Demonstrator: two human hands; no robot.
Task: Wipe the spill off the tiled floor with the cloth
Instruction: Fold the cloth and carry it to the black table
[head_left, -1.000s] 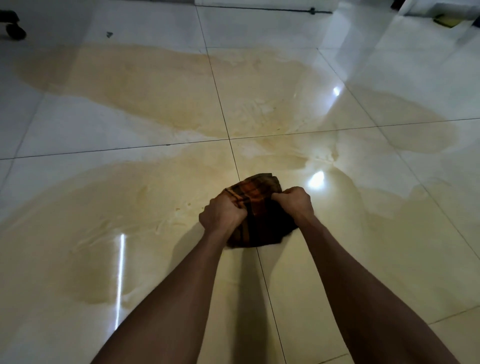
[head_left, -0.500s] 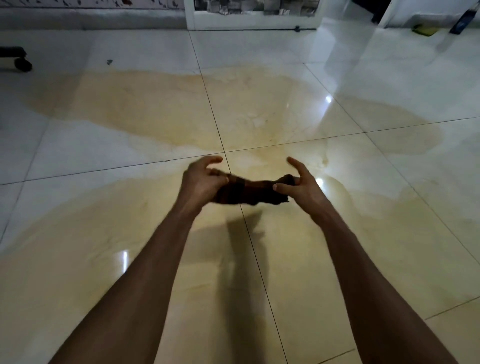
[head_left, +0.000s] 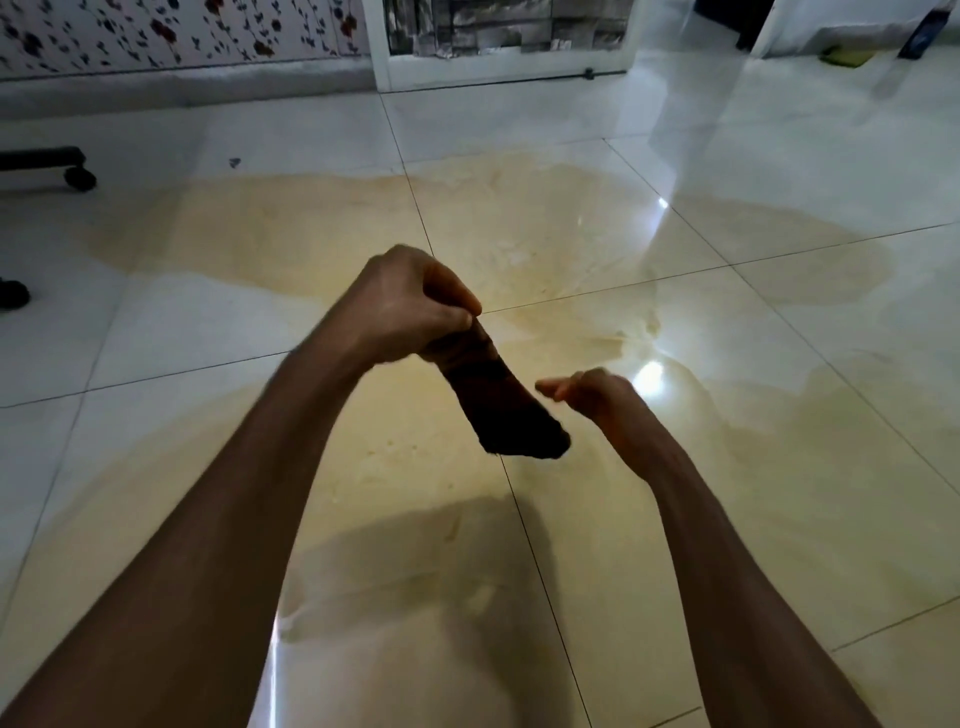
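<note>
From my feed the tiled floor (head_left: 753, 156) looks like glazed ceramic, very glossy and smooth, throwing back bright light spots. The spill (head_left: 322, 244) lies on it as a thin yellowish film, wet and shiny (streaky where it has been smeared). The cloth (head_left: 498, 400) reads as dark woven fabric, matt and limp, its lower edge rough. The wall (head_left: 156, 31) seems flowered wallpaper, matt.

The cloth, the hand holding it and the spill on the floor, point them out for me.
cloth (head_left: 506, 410): head view, middle of the dark hanging part.
left hand (head_left: 410, 306): head view, back of the hand.
spill (head_left: 291, 244): head view, yellowish patch at far left.
</note>
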